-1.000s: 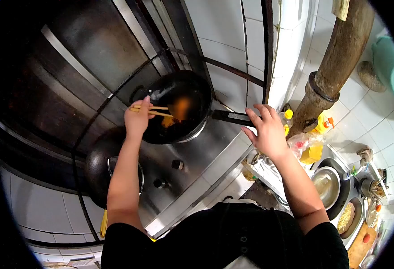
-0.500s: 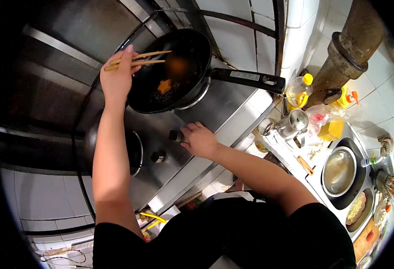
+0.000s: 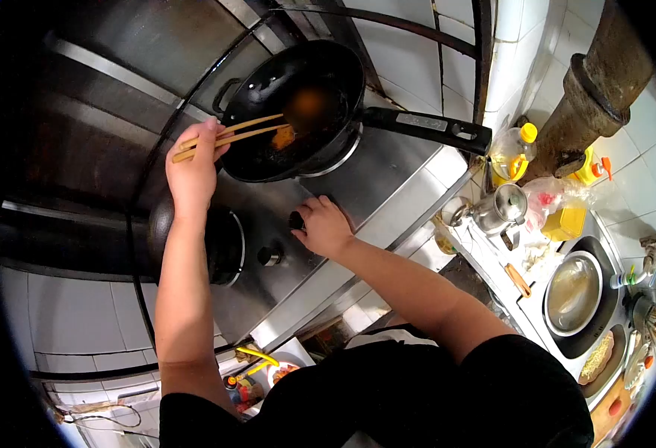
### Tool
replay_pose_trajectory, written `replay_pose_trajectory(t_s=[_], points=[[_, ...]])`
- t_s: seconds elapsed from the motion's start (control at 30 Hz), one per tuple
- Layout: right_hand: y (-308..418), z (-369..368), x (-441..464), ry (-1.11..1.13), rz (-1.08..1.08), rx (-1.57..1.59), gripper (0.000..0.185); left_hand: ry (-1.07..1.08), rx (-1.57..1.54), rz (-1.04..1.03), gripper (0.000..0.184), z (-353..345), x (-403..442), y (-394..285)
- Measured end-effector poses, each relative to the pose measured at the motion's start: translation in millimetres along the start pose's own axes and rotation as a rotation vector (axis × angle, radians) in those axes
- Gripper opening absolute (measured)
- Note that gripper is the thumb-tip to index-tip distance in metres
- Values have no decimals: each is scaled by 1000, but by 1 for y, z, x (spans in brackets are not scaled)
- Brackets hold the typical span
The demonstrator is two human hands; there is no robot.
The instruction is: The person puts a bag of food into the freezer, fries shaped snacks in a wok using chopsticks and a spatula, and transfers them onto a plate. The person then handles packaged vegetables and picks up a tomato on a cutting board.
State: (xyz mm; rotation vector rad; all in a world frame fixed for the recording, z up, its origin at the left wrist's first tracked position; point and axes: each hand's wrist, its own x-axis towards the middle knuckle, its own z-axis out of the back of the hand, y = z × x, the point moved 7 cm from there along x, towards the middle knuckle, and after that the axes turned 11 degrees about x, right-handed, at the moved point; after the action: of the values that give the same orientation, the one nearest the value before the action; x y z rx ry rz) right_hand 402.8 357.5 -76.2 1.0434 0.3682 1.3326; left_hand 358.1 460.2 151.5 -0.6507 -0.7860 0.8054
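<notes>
Wooden chopsticks (image 3: 249, 134) are held in my left hand (image 3: 192, 168), closed round their rear ends. Their tips reach into a black wok (image 3: 328, 71) on the stove, just beside an orange-brown piece of food (image 3: 283, 137). A second, blurred orange patch shows deeper in the wok. My right hand (image 3: 323, 226) has its fingers closed round a dark stove knob (image 3: 296, 221) on the steel stove top (image 3: 373, 190). The wok's black handle (image 3: 432, 128) points right, with no hand on it.
A second dark pan (image 3: 223, 246) sits at the left of the stove, near another knob (image 3: 269, 256). To the right are an oil bottle (image 3: 509, 153), a metal pot (image 3: 501, 209), a wooden-handled tool (image 3: 518, 281) and a metal bowl (image 3: 573, 293) in the sink.
My right hand has left the area beside the wok handle and come down onto the knob. The chopsticks have shifted in the wok, still in my left hand. The view has moved too.
</notes>
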Motion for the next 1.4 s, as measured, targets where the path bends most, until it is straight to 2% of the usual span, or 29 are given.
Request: replay_pose_trajectory(t_s=[0.27,0.37,0.77,0.87,1.07,1.17,1.27,1.4], points=[[-3,-3,5,131,-32,-5,43,11,-41,71,28,-26,25,12],[-1,2,4,86,-36,24,43,-5,-38,105,30,-35,40,16],[9,7,12,123,-36,-160,66,-21,8,57,29,-44,89,13],[13,21,2,116,-27,-114,68,6,44,26,30,-49,103,9],[24,76,-24,0,64,-11,61,43,96,-4,33,-60,125,8],[32,112,-37,-179,187,8,49,108,189,26,33,-65,136,10],[43,149,-43,-199,229,-17,47,146,155,5,32,-70,143,10],[64,212,-43,-362,282,-235,40,171,153,9,31,-76,145,16]])
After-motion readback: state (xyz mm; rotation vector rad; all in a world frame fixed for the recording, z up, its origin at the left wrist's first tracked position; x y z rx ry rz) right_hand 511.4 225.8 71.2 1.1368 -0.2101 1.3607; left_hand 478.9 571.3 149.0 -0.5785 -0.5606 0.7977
